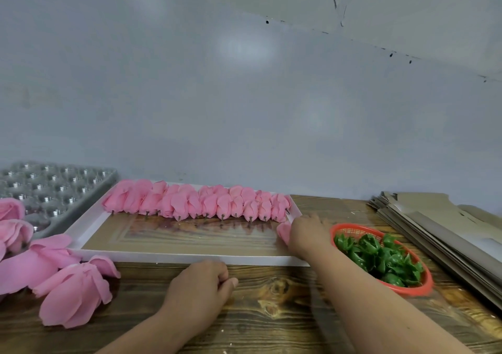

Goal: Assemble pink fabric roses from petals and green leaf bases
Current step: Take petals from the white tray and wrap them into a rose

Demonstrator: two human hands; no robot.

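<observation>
A row of several assembled pink roses [195, 203] lies along the far side of a white-framed tray [184, 257]. My right hand [305, 234] is at the tray's right end and holds a pink rose [283, 232] down near the tray's right rim. My left hand [201, 285] rests on the wooden table in front of the tray, fingers curled, with nothing visible in it. Loose pink petal bundles [70, 294] lie at the left. A red basket [423, 285] holds several green leaf bases [380, 258] to the right of my right arm.
A grey moulded tray with metal studs [54, 188] sits at the back left. A stack of flat cardboard sheets [434, 226] lies at the far right. A pale wall stands right behind the table.
</observation>
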